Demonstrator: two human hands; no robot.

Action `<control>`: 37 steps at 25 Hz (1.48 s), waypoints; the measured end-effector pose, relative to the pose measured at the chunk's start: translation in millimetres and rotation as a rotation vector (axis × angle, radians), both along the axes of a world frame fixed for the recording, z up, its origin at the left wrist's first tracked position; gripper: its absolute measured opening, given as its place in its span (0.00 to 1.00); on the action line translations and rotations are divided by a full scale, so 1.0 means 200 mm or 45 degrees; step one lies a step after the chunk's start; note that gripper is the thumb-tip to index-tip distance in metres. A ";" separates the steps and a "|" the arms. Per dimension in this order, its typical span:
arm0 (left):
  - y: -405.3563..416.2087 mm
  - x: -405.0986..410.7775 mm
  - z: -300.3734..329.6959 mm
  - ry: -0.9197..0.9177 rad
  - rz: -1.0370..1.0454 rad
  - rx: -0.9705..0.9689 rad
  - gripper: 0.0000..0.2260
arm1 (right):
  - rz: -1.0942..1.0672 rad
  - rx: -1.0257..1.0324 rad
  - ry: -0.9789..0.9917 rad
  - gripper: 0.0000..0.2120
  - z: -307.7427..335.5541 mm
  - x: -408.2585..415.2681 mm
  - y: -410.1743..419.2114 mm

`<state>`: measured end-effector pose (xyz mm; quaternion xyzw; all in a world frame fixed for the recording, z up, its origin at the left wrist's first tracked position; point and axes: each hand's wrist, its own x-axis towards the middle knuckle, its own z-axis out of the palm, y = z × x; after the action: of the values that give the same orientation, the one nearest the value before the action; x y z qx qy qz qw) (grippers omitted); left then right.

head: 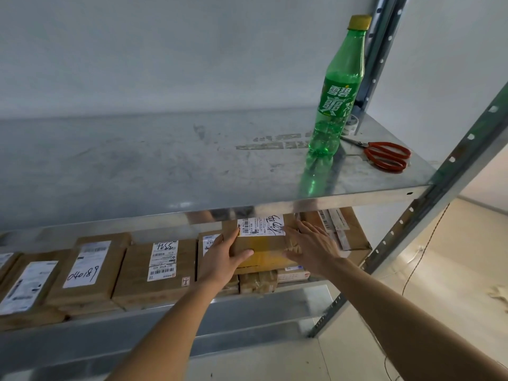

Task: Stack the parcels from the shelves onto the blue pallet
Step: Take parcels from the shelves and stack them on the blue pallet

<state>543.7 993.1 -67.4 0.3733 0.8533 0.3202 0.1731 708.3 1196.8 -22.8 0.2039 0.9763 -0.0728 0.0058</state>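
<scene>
The upper shelf (192, 166) hides the back of every parcel below it, the held parcel (261, 243) included. The left hand (220, 259) covers that parcel's left side and part of the label on the parcel behind it. Leftmost parcels under the shelf run off the picture's edge. Label print is too small to read. Behind the bottle (339, 86), a small roll-like thing is mostly hidden.

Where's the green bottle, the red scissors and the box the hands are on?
green bottle (338, 101): head view, on its label.
red scissors (387, 156): head view, on the red handles.
box (265, 250): head view, on its brown top between both hands.
</scene>
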 end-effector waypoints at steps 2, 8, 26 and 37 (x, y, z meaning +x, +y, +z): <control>-0.06 -0.02 0.01 0.022 0.005 -0.020 0.41 | 0.015 -0.032 0.010 0.36 -0.01 -0.02 -0.05; -0.28 -0.08 0.04 0.035 0.061 -0.059 0.38 | 0.013 -0.268 0.063 0.33 -0.01 -0.12 -0.22; -0.45 0.00 0.11 -0.072 0.229 0.207 0.35 | -0.021 -0.548 0.099 0.41 0.01 -0.10 -0.42; -1.22 0.48 0.50 0.043 0.585 0.223 0.36 | 0.346 -0.475 0.048 0.38 0.35 0.01 -1.04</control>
<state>639.4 748.1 32.6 0.1884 0.8875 0.4178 0.0484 709.6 988.5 46.6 0.0647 0.9643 -0.2544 0.0348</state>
